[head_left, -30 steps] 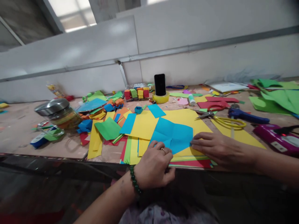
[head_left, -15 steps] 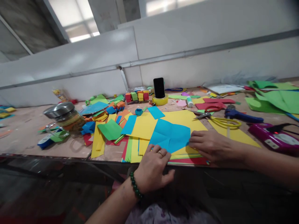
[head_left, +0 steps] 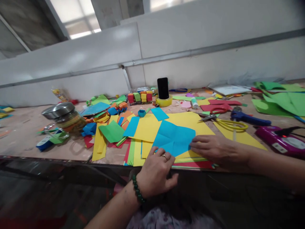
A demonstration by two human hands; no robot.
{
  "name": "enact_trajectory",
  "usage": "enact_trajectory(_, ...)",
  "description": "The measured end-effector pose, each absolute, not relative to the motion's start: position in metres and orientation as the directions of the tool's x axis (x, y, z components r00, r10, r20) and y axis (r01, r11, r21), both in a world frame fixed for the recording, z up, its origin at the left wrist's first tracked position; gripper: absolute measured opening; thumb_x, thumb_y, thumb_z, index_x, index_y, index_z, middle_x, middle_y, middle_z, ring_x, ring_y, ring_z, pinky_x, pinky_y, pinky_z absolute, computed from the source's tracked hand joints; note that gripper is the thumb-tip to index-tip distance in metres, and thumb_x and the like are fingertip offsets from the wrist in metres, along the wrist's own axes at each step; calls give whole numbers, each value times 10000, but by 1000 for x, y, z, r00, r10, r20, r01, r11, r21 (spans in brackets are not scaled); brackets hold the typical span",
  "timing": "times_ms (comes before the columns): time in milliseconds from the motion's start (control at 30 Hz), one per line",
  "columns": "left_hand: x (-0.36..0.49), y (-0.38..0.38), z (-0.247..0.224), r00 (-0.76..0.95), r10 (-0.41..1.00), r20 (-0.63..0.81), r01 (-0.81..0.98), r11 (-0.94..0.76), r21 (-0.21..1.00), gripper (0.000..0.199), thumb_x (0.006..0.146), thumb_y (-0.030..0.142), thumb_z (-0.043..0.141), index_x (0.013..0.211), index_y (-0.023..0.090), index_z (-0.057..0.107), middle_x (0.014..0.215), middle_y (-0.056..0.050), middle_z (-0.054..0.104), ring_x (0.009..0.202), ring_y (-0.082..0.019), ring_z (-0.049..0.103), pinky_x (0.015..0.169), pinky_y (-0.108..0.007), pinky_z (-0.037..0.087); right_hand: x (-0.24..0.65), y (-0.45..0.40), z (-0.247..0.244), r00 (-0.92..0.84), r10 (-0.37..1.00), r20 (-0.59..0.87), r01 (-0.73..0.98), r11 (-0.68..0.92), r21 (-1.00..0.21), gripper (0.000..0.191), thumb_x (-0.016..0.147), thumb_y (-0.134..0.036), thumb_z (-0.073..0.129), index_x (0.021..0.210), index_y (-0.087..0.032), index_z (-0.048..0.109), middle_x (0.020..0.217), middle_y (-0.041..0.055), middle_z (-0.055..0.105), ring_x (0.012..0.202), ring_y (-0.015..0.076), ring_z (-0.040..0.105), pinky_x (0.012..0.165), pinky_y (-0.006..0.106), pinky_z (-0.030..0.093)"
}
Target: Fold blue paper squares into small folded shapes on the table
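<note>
A blue sheet of paper with crossing fold creases lies on top of yellow paper near the table's front edge. My left hand, wearing a ring and a green bead bracelet, rests its fingertips on the sheet's lower left edge, thumb spread apart over the table edge. On the sheet's right edge lies my right hand, its fingers stretched out side by side and its thumb hidden. Neither hand is closed round anything. Red and green sheets show under the yellow ones.
Scissors, a blue-handled tool and a purple device sit to the right. A phone stands in a yellow tape roll at the back. A lidded glass jar lies tilted at left, near paper scraps.
My right hand has slid slightly left along the right edge of the blue sheet. My left hand stays almost where it was. The view has shifted a little.
</note>
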State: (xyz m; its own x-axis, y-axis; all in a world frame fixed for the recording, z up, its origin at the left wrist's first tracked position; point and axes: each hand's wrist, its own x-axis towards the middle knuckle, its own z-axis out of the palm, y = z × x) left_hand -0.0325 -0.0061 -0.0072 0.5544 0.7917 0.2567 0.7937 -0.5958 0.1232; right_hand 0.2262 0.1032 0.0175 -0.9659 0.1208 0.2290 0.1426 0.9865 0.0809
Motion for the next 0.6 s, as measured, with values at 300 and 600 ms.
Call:
enact_trajectory(300,-38,2,-5,569,765,302,753,-633,183,285,861,485,558,851,205,605,897,-21,666,925,-221,540,935,-429,332,255,126,13,-918,260,298,329,921,211,360,871,-110,470,1200,-176,602,1130,122,680,1041,253,610,861,421,530)
enact_trajectory(600,-39,21,4,450,823,346,848,-516,125,293,909,451,541,804,195,640,974,-38,693,999,-238,565,975,-462,329,231,146,12,-955,117,273,239,849,471,216,927,-134,460,959,-164,671,1056,106,707,1009,237,608,861,399,494)
